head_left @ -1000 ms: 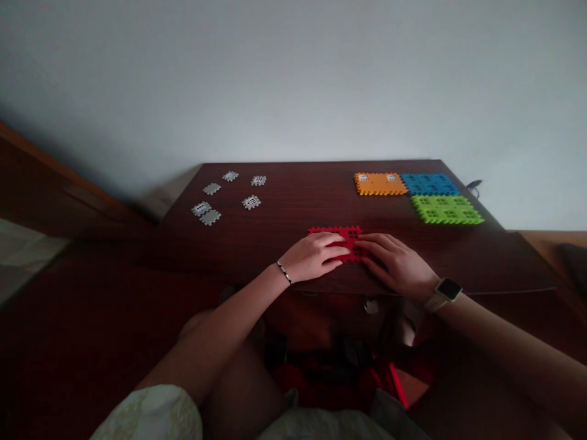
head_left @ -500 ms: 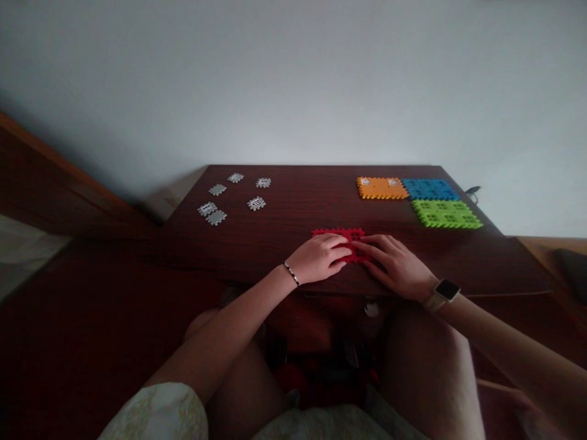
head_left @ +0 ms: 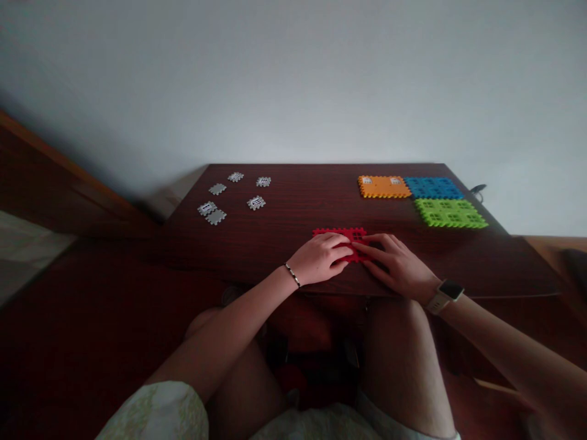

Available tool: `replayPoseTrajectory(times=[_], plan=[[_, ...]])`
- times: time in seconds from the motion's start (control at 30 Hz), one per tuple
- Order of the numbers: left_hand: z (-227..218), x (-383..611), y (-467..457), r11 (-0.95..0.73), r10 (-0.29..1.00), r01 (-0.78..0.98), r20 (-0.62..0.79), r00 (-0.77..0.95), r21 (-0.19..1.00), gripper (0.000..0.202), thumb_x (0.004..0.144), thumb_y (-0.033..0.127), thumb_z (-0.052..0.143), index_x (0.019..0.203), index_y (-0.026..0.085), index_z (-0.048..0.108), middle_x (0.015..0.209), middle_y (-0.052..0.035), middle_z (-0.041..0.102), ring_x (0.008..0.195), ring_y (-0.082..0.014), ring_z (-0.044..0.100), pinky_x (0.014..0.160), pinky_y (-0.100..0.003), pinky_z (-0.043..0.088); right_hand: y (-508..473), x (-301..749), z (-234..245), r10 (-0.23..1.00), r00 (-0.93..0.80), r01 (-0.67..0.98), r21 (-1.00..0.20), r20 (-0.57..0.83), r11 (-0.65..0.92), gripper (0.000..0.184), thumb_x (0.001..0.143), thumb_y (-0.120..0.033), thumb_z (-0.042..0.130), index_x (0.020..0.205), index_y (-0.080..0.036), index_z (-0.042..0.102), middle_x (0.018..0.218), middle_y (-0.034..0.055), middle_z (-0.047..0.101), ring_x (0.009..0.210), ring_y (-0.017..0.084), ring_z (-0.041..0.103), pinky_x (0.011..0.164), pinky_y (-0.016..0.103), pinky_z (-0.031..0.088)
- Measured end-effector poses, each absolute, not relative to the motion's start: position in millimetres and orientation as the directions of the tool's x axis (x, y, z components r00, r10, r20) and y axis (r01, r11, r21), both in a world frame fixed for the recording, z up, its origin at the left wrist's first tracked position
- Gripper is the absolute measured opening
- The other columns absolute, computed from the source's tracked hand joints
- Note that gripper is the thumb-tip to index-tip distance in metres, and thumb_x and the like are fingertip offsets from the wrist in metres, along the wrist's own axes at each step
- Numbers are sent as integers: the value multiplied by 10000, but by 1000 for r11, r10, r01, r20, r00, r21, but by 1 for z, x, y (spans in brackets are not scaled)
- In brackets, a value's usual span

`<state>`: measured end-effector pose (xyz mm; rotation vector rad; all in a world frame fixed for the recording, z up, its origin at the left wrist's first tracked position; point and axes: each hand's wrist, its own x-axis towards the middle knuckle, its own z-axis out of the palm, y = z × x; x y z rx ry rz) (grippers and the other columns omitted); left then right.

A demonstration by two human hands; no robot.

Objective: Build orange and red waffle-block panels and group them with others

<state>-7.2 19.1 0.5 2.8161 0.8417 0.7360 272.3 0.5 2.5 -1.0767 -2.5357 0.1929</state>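
A red toothed-edge interlocking building panel with square window-like openings lies flat near the front edge of the table. Over its left and middle part rests my left hand, palm down, with its fingers stretched across the surface; it hides much of the panel. My right hand lies at the panel's right edge. Its fingers are spread, and the fingertips touch the red plastic. Whether a small piece sits under the fingers is hidden.
Toward the back right of the dark wooden table lie an orange panel, a blue panel and a green panel, edge to edge. Several small grey toothed pieces are scattered at the left. A wall rises behind.
The view has shifted slightly, and my right leg has moved inward to the left. Both hands stay on the red panel, with hardly any movement of the fingers.
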Motion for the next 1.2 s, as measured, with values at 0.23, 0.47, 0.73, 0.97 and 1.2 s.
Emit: replayPoseTrajectory(times=[0.23,0.47,0.73,0.97,1.2], plan=[[2,-7,18,-832,554,500,411,724,240,202,1052,261,639,1213,207,749,1372,-94,696,1295,-258,660,1183,-449,536,-1,272,3,712,-642,666,-252,286,702,523,1106,-366,534,1629,-349,550,1424,165,594,1285,357,595,1115,606,537],[2,-7,18,-832,554,496,413,723,248,200,1049,251,638,1211,219,750,1368,-89,693,1283,-258,662,1174,-455,543,0,272,2,714,-637,665,-260,290,700,511,1101,-377,537,1610,-382,568,1426,159,602,1273,364,600,1089,619,550],[0,-7,19,-833,553,498,411,725,242,207,1060,262,626,1216,219,755,1381,-91,685,1293,-255,660,1178,-450,542,0,272,3,710,-639,651,-286,295,704,499,1098,-360,545,1595,-384,586,1409,150,600,1269,349,599,1097,605,549],[0,-7,18,-839,543,495,421,727,226,214,1068,264,621,1231,196,744,1376,-101,690,1287,-261,661,1168,-449,548,-3,271,6,697,-630,633,-293,342,717,470,1091,-330,563,1555,-370,625,1437,141,611,1298,345,613,1109,598,560],[-1,-7,18,-837,545,499,420,726,225,223,1073,270,621,1248,196,739,1376,-102,694,1303,-263,660,1185,-448,540,-8,271,13,622,-670,557,-279,405,782,473,1068,-232,567,1499,-393,678,1363,93,721,1254,317,671,1076,552,599]])
